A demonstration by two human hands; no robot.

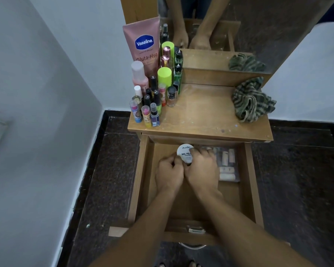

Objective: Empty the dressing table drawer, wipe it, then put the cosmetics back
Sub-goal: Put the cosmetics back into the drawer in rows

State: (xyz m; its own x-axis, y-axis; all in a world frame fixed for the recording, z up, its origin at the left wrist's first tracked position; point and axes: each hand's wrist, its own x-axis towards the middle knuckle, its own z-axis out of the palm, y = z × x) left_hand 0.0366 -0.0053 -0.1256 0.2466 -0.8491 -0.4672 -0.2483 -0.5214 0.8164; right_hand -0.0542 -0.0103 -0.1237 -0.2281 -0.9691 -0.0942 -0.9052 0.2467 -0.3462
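Forearms (162, 228): two, bare, side by side, reaching from the bottom edge into the open drawer.
Dressing table (201, 120): one; flat brown wood-grain top, scuffed with pale flecks.
Mirror (258, 26): one, upright behind the top, reflecting both hands.
Drawer (141, 180): one; wooden box pulled out toward the camera.
Cloth (251, 101): one; green, striped, crumpled in a heap on the top's right side.
Tube (145, 47): one; pink plastic, Vaseline label, standing at the back left, wide end up.
Bottles (156, 101): more than a dozen small cosmetics, upright, packed on the top's left side; the exact count cannot be told.
Pouch (228, 164): one; clear plastic, flat in the drawer's back right, with pale tubes inside.
Left hand (169, 170): fingers curled, pinching the tin's lower left edge.
Right hand (201, 164): fingers curled over the tin's right edge.
Tin (184, 151): one; round, flat, with black print on a white lid, in the drawer's back middle. The lid faces up and the print reads left to right.
Handle (196, 230): one; small, metal, on the drawer front.
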